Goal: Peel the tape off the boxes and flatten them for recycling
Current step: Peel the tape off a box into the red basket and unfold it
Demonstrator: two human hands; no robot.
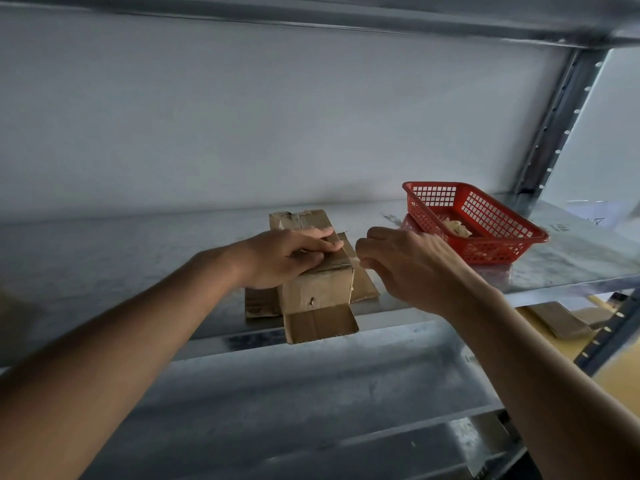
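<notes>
Left hand [284, 258] presses box [318, 285]; right hand [401, 268] curled.

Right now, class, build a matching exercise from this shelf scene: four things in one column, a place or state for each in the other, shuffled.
Things:
1. left hand
2. right hand
3. red basket
4. front flap

Places or states:
A. holds crumpled scraps
B. folded down over the shelf edge
C. resting on top of the box
D. beside the box, fingers curled

Pairs: 1-C, 2-D, 3-A, 4-B

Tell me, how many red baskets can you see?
1. The red basket sits on the metal shelf, to the right of the cardboard box and beyond the right hand. No others show.
</notes>
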